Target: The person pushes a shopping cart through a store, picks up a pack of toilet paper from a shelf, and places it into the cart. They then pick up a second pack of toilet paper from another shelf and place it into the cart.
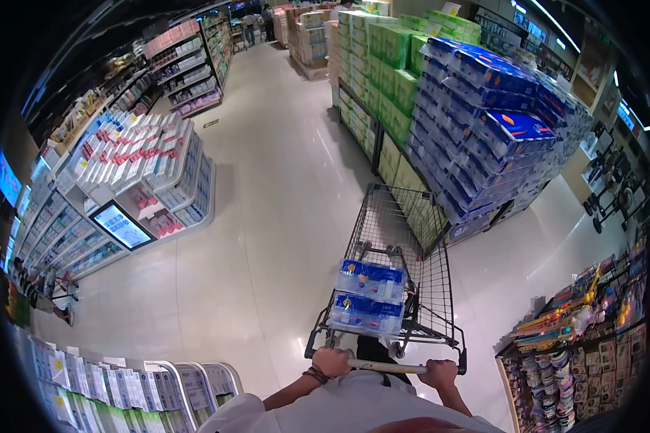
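Note:
At the bottom middle, my left hand [331,362] is wrapped round the left end of the shopping cart's handle [383,366], with dark bands on the wrist. My right hand [439,374] grips the same handle near its right end. Ahead of both hands stretches the black wire cart [435,267]. Two blue-and-clear plastic packs, an upper one [372,280] and a lower one [366,313], lie at the cart's near end, one beyond the other. The wire basket in front of them shows no other goods.
Tall stacks of blue packs [484,123] and green packs [393,79] stand close on the cart's right. A display island [141,169] with a screen is at left. Pale floor [267,144] runs ahead between them. Goods racks [592,332] stand at lower right; people are far off.

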Demonstrator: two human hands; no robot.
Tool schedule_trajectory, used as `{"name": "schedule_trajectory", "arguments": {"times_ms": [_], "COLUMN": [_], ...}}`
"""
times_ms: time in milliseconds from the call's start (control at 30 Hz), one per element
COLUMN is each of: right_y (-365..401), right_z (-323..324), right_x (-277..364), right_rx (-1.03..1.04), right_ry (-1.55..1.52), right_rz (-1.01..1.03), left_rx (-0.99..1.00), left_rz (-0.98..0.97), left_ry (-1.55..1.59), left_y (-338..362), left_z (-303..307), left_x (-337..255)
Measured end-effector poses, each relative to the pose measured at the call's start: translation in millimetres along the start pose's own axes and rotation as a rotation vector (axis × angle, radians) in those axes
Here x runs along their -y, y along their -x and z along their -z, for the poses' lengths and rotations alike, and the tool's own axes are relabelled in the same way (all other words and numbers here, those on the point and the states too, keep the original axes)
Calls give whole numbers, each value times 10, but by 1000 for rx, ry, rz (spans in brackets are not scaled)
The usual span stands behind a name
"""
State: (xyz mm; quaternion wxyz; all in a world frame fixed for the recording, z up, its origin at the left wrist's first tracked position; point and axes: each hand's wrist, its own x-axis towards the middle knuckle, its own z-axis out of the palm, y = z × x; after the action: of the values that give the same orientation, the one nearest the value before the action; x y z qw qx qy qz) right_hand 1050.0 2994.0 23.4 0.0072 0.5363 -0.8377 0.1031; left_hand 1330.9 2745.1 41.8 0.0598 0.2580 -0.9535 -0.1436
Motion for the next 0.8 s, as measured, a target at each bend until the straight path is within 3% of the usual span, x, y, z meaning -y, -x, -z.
{"name": "schedule_trajectory", "arguments": {"times_ms": [433, 800], "right_y": [536, 797], "right_z": [-32, 81], "right_x": [170, 310], "right_rx": [17, 45], "right_ry": [-48, -50], "right_rz": [-129, -251], "left_rx": [231, 307], "left_rz": [-80, -176], "left_ry": [-11, -7], "left_y": [100, 9], "left_z": [-40, -31], "left_x": [72, 40]}}
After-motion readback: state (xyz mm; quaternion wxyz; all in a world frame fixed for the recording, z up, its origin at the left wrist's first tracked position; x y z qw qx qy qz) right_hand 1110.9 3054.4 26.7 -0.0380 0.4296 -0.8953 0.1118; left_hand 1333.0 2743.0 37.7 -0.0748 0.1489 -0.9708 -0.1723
